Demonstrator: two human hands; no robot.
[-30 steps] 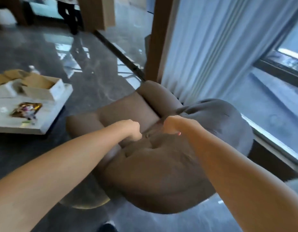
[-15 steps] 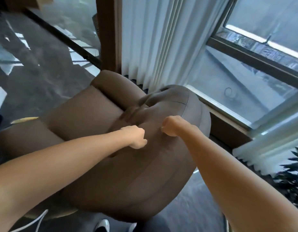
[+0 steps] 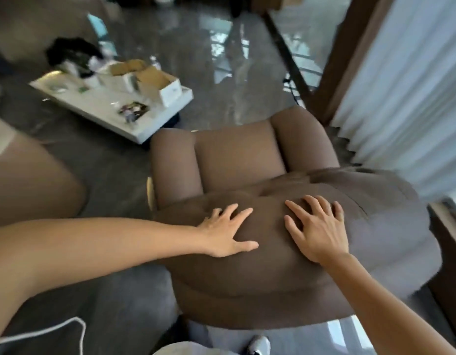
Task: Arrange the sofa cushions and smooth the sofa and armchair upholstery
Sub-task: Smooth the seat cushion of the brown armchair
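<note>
A brown upholstered armchair (image 3: 237, 155) stands in front of me, seen from behind its padded backrest (image 3: 273, 278). My left hand (image 3: 225, 231) lies flat on the top of the backrest with its fingers spread. My right hand (image 3: 316, 229) rests flat beside it, a little to the right, fingers also apart. Neither hand holds anything. The seat cushion and both rounded armrests show beyond the backrest.
A low white table (image 3: 134, 119) with open cardboard boxes (image 3: 157, 83) and small items stands left of the chair. Part of a brown sofa (image 3: 29, 180) is at the far left. Pale curtains (image 3: 401, 85) and a wooden post (image 3: 342, 55) stand to the right. The floor is glossy grey.
Both hands were closed fists gripping the backrest fabric; now they lie open and flat on it. The view has swung back to the left, showing the table again.
</note>
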